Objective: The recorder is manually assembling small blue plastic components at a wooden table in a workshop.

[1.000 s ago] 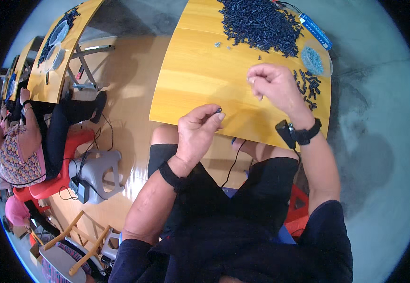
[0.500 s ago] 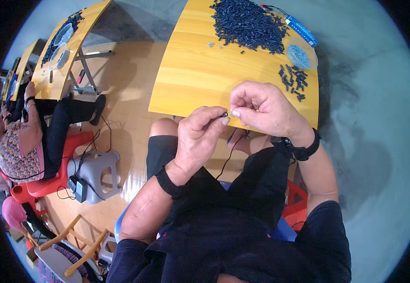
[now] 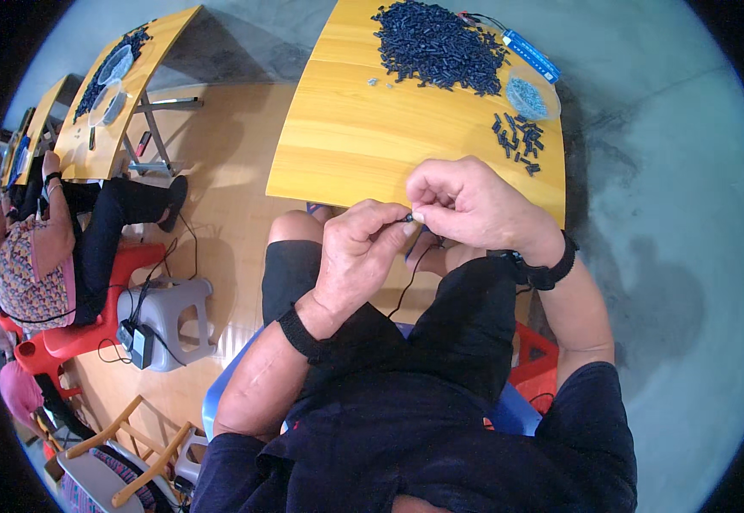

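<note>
Just off the near edge of the yellow table (image 3: pixel 329 158), my two hands meet fingertip to fingertip. Thumb and forefinger of my left hand (image 3: pixel 363 244) pinch a small black cylindrical piece (image 3: pixel 407 218). My right hand (image 3: pixel 475 205) has its thumb and forefinger closed at the end of that piece; what lies between them is too small to make out. Beyond my right hand, several loose black cylindrical pieces (image 3: pixel 517 135) are scattered. A large heap of like pieces (image 3: pixel 440 47) covers the far part of the table.
A clear tub of small light-blue pieces (image 3: pixel 528 98) stands at the table's right edge, beside a blue box-shaped device (image 3: pixel 531 56) with wires. To the left, a person (image 3: pixel 34 274) sits at another table (image 3: pixel 90 145). A grey stool (image 3: pixel 167 321) stands on the floor.
My right fingertips have come closer to the left ones, right up to the black piece. The view has shifted a little, so the table appears slightly left and lower.
</note>
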Demonstrator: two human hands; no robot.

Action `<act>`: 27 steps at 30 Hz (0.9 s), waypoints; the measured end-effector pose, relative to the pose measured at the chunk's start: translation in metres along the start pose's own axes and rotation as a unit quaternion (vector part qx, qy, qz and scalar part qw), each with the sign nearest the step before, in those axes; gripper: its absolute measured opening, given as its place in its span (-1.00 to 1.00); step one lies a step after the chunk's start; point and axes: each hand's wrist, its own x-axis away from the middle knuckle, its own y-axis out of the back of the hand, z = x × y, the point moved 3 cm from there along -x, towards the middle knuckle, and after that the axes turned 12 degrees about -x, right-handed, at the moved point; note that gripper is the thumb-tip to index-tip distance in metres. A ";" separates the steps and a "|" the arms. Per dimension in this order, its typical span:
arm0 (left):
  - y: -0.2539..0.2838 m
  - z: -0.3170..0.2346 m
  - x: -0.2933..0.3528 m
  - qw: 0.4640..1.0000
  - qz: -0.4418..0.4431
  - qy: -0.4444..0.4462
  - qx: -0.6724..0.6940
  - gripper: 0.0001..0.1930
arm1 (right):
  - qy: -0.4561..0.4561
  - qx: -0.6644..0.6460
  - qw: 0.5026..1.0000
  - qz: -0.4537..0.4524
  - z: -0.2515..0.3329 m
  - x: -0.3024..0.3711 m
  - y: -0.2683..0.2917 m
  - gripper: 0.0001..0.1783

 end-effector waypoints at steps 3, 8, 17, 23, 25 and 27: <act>-0.004 0.005 -0.002 1.000 -0.012 -0.001 0.018 -0.86 | -0.007 -0.020 1.000 -0.002 -0.005 -0.003 0.000 -0.93; -0.004 0.018 -0.001 1.000 -0.009 0.019 0.020 -0.88 | -0.031 -0.086 0.996 -0.014 -0.014 -0.008 -0.001 -0.92; -0.014 0.032 -0.014 0.980 0.006 0.100 0.170 -0.85 | -0.032 -0.097 0.994 -0.044 -0.026 -0.015 0.006 -0.94; -0.018 0.036 -0.027 0.974 0.018 0.139 0.179 -0.87 | 0.019 -0.076 0.994 -0.070 -0.030 -0.017 0.012 -0.95; -0.020 0.039 -0.032 0.975 0.022 0.148 0.163 -0.87 | 0.132 0.019 0.987 -0.094 -0.031 -0.018 0.015 -0.95; -0.019 0.044 -0.032 0.970 0.014 0.153 0.190 -0.88 | 0.167 0.073 0.981 -0.070 -0.025 -0.019 0.019 -0.96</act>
